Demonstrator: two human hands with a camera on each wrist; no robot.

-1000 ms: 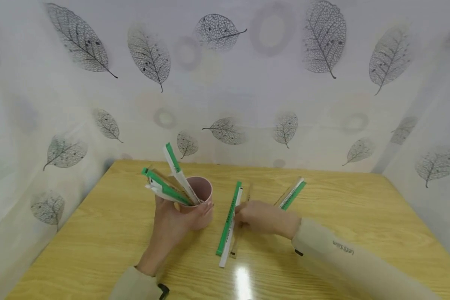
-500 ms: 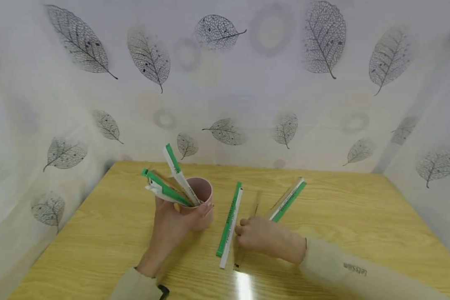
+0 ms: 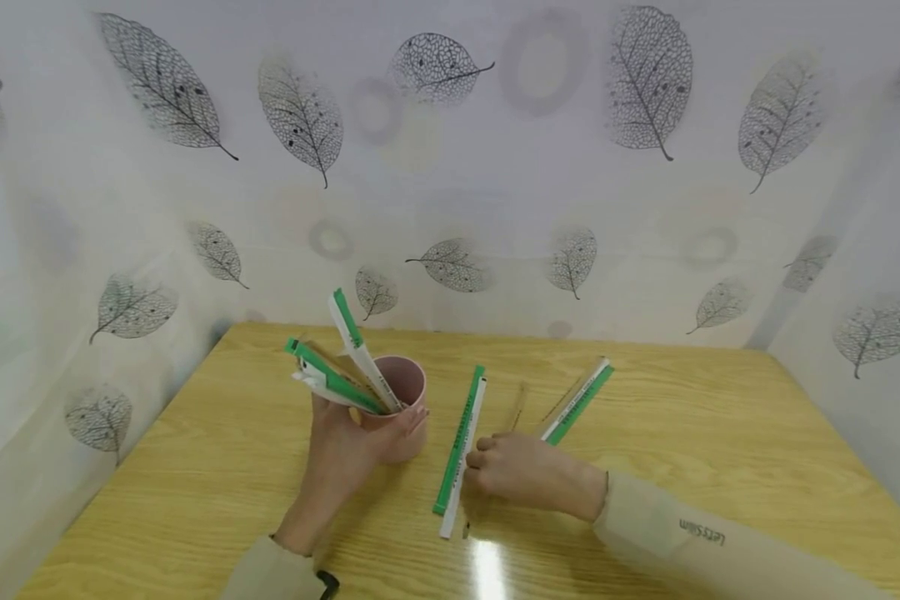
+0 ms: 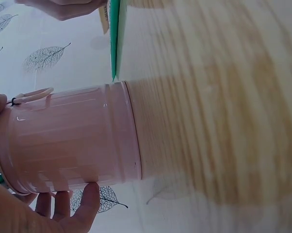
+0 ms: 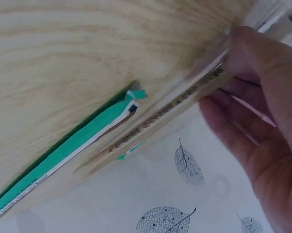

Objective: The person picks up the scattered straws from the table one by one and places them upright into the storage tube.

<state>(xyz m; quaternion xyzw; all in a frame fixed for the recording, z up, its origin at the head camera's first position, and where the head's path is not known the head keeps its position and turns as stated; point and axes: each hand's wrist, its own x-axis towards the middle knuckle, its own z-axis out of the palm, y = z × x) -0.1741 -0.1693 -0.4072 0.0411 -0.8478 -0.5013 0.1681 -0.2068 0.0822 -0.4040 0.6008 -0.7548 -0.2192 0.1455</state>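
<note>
A pink cup [image 3: 412, 442] with a small loop handle stands on the table at left. My left hand [image 3: 348, 454] holds it, thumb at the rim and fingers round its side in the left wrist view. Several wrapped chopsticks in green, white and brown lean out of it; one [image 3: 367, 358] points up higher. My right hand [image 3: 532, 475] pinches brown wrapped chopsticks [image 5: 170, 106] in a thin clear wrapper, low over the table. Just left of that hand lie a green [image 3: 454, 454] and a white packet [image 3: 450, 517], side by side.
Right of the right hand lie a white packet [image 3: 579, 398], a green packet [image 3: 583, 408] and a brown one beside them, slanting back to the right. A leaf-patterned cloth [image 3: 495, 183] rises behind and at both sides of the wooden table [image 3: 667, 417].
My right hand has come slightly nearer and to the right, pulling the brown chopsticks away from the green and white packets. The left hand and the cup stay in place.
</note>
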